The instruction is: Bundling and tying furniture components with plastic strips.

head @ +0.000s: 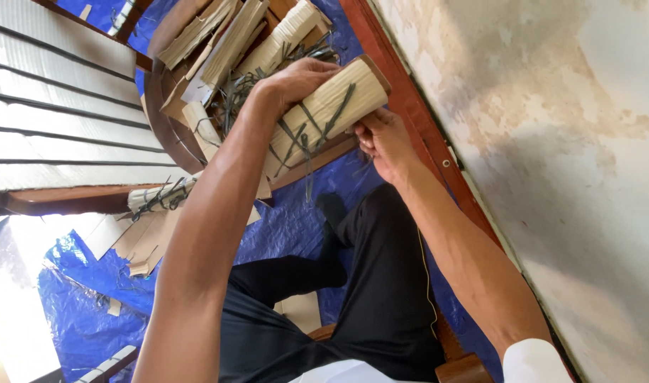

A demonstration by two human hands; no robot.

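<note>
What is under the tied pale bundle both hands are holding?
Below the bundle lie a wooden frame edge and blue tarpaulin. The left hand and bundle cover whatever lies directly beneath.

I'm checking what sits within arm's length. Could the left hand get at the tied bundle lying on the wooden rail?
Probably yes: the left hand grips the wrapped bundle, but nothing blocks the way to the tied bundle.

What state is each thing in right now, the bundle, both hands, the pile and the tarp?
Ribbed pale bundle: held up, tied with dark green strips.
Left hand: gripping the bundle from above.
Right hand: gripping its underside.
Pile of bundles: heaped, lying loose.
Blue tarp: spread out, wrinkled.
</note>
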